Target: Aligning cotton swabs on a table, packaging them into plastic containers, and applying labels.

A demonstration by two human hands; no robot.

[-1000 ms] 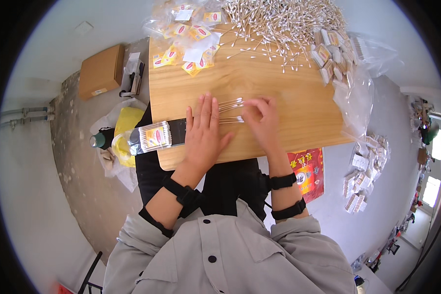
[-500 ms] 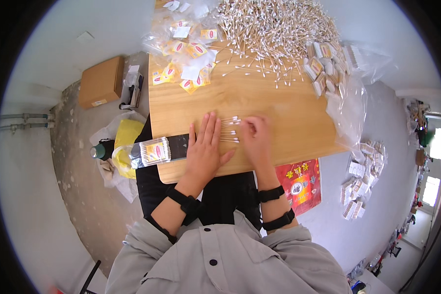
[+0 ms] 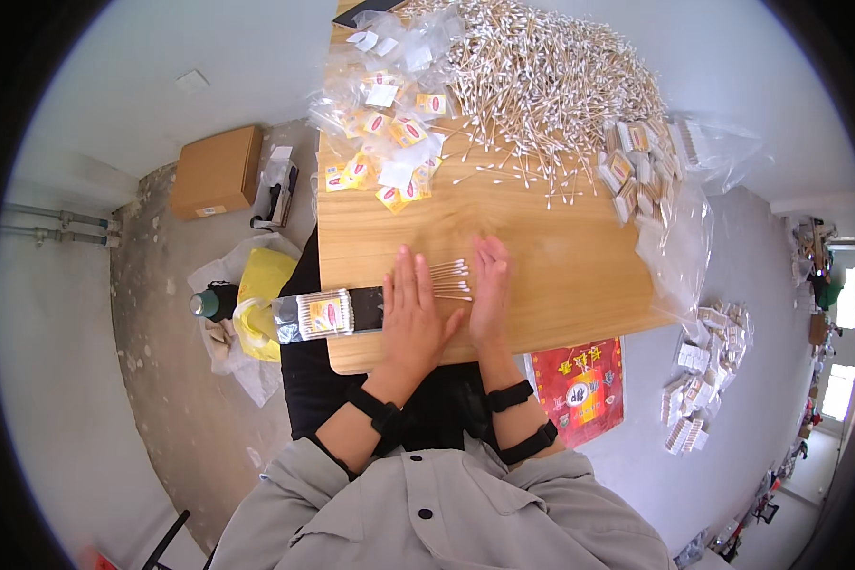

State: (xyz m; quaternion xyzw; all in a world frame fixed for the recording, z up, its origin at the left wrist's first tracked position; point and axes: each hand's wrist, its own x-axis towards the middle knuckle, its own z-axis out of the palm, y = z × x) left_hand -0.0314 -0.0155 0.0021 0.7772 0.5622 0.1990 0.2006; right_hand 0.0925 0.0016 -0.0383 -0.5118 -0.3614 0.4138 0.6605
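Note:
My left hand (image 3: 410, 313) lies flat on the wooden table with its fingers stretched out, covering part of a small row of cotton swabs (image 3: 450, 280). Their white tips stick out to the right of it. Just beyond those tips, my right hand (image 3: 490, 294) stands on its edge like a wall, fingers extended and holding nothing that I can see. Left of my left hand runs a dark flat strip (image 3: 367, 309). A clear packet of cotton swabs (image 3: 324, 314) with a yellow and white label lies at the strip's left end.
A big heap of loose cotton swabs (image 3: 560, 85) covers the table's far side. Labelled clear bags (image 3: 389, 157) lie far left; bundled swabs (image 3: 636, 166) and a clear plastic bag (image 3: 674, 247) lie right. A yellow bag (image 3: 264, 275) and cardboard box (image 3: 217, 171) sit on the left.
My right hand has gone from curled fingers to straightened ones and now stands close to the swab tips. My left hand stays flat on the swabs. The whole view has shifted slightly.

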